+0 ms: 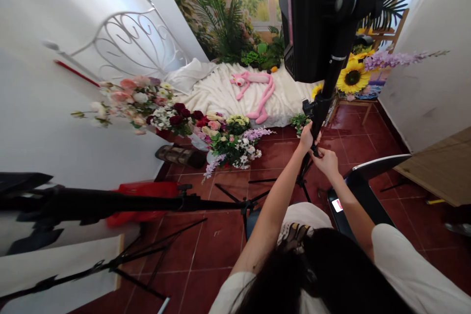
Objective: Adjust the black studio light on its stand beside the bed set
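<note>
A black light stand pole [333,78] rises in front of me and carries a large black panel light [312,14] at its top. My left hand [307,137] is wrapped around the pole just below a black clamp knob [308,107]. My right hand [326,159] grips the same pole slightly lower, fingers closed on it. The stand's tripod legs [272,180] spread on the red tiled floor [228,235] below my hands.
A second black stand [110,203] lies across the left. Flower bouquets [228,140] and a sandal [180,155] sit on the floor before a white bed [228,91] holding a pink plush toy [257,91]. Sunflowers [353,77], a black chair [362,191], a phone [337,205].
</note>
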The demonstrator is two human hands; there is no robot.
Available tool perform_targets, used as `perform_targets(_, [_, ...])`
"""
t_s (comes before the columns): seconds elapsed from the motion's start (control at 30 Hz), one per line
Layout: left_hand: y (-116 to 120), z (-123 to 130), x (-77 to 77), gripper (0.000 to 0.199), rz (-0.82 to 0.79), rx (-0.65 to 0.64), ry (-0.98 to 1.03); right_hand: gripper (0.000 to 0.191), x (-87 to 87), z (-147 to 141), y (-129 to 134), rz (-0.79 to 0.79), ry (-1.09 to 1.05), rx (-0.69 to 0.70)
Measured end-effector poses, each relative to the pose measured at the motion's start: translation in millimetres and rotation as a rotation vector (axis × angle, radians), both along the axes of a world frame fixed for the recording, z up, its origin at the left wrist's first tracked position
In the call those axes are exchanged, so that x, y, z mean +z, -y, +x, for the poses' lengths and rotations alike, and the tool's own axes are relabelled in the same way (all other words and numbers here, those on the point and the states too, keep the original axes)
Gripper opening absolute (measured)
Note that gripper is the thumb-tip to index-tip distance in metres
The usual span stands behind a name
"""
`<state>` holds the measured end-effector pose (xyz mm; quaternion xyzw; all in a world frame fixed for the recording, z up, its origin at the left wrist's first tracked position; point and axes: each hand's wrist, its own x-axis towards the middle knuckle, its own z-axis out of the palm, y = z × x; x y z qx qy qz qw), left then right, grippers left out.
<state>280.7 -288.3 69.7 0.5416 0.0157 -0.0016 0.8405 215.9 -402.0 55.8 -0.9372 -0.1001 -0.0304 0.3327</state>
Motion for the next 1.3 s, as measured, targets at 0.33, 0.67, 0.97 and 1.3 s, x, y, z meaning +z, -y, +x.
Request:
perform_targets(0.33, [-1,-2,6.0,0.065,0.004,-0.028,-0.001,0.067,8.0,14,8,0.000,-0.270,0.216])
perform_targets(0.67, [-3,-4,9.8,0.070,0.064,-0.027,-0.007,0.076,-0.8,20,11,0.463,-0.621,0.471])
perform_targets(0.97, [-3,-19,6.5,0.064,0.121,0.113,-0.021,0.076,-5.6,20,7,0.574,-0.611,0.385])
perform_targets(1.3, [-67,-149,-92.1,0.014,0.301,0.363,-0.262,0.076,-48.6,-28,-18,0.732,-0.558,0.151])
